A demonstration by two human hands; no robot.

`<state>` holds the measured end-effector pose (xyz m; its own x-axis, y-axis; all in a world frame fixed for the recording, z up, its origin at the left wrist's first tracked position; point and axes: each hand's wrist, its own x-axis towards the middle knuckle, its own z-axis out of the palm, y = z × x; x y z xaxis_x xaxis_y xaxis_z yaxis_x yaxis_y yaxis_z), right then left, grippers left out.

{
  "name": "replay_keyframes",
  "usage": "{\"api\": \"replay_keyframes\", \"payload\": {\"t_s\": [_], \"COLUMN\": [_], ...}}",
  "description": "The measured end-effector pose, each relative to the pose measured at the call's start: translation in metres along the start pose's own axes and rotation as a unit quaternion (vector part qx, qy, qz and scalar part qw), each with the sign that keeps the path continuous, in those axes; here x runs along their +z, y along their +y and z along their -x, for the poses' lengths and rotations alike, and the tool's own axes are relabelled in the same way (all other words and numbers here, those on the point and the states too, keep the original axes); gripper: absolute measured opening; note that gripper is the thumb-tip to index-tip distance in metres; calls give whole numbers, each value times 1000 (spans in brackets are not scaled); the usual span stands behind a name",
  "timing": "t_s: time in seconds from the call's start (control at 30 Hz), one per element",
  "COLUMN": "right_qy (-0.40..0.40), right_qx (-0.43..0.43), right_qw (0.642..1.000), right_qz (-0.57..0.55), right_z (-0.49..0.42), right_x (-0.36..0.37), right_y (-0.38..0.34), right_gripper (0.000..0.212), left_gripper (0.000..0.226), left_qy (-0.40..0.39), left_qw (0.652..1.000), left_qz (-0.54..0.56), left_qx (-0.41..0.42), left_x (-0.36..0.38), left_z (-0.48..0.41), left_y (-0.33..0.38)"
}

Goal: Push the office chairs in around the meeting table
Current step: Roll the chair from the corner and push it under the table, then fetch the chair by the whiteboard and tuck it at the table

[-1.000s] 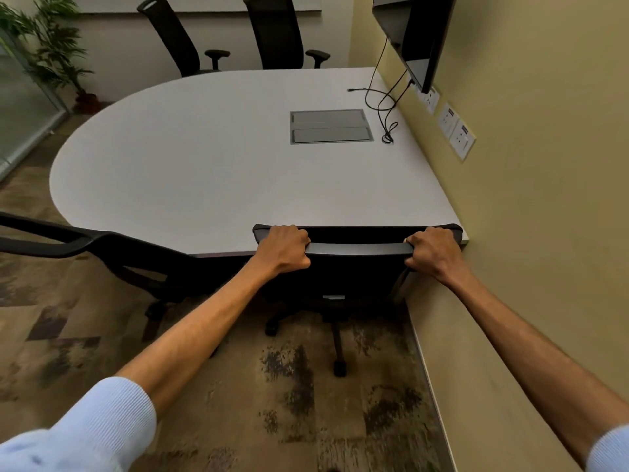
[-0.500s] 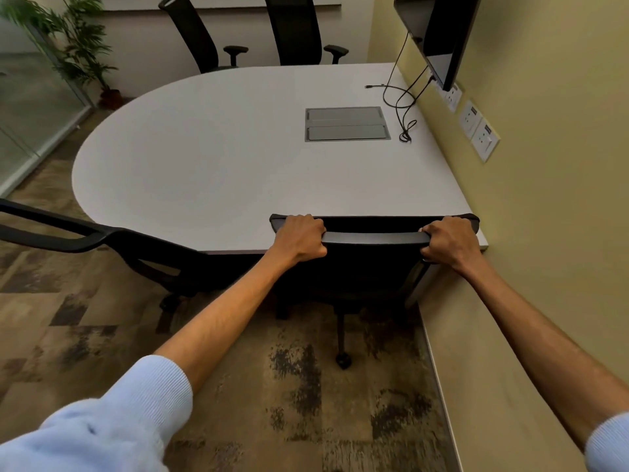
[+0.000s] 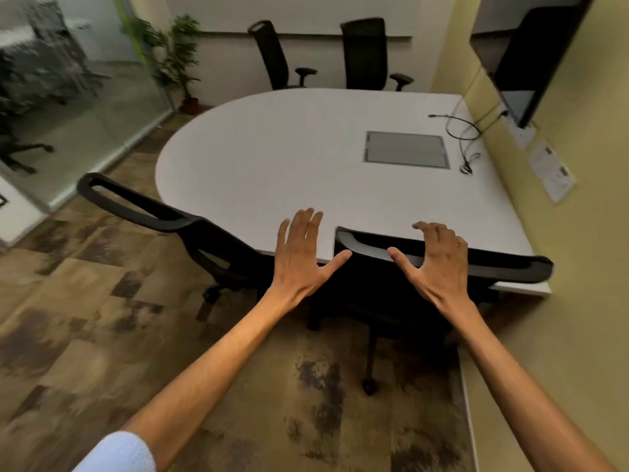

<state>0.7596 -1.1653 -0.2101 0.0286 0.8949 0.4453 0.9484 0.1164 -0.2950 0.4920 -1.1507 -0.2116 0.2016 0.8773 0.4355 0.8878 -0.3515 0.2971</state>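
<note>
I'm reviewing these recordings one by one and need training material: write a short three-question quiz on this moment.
1. True or false: both hands are gripping the backrest of the near chair.
2. How many chairs stand at the far side of the table? A) one B) two C) three
3. What lies on the table beside the grey hatch?

Key
1. False. The left hand and the right hand are open with fingers spread; whether the right one touches the backrest is unclear.
2. B, the far left chair and the far right chair.
3. A black cable.
</note>
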Motion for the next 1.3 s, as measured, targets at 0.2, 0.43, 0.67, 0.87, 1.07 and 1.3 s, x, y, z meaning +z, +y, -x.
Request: {"api": "replay_keyframes", "payload": {"t_s": [0.2, 0.43, 0.67, 0.87, 1.07, 1.3], "right_qy": [-29, -31, -38, -49, -68, -70], "right_qx": [-41, -136, -211, -267, -301, -331], "right_qw": [997, 986, 969, 952, 938, 925], "right_qz": [-51, -96, -124, -140, -159, -170], "right_z": [-18, -58, -69, -77, -91, -139], "right_x": [32, 69, 101, 118, 152, 213], "right_y": [-109, -282, -421, -525, -611, -690], "right_gripper": [82, 82, 78, 75, 74, 80], "left_gripper": [94, 94, 91, 91, 91, 89], "left_qy": [52, 99, 134, 142, 145, 157], "left_qw": [994, 971, 939, 916, 899, 891], "left_qz": [-38, -104, -176, -210, -214, -222], "left_qx": [-91, -191, -263, -310, -354, -365], "left_x": [-68, -167, -252, -316, -347, -365], "left_z": [48, 87, 136, 164, 186, 170], "left_y": [-84, -196, -286, -357, -423, -516]}}
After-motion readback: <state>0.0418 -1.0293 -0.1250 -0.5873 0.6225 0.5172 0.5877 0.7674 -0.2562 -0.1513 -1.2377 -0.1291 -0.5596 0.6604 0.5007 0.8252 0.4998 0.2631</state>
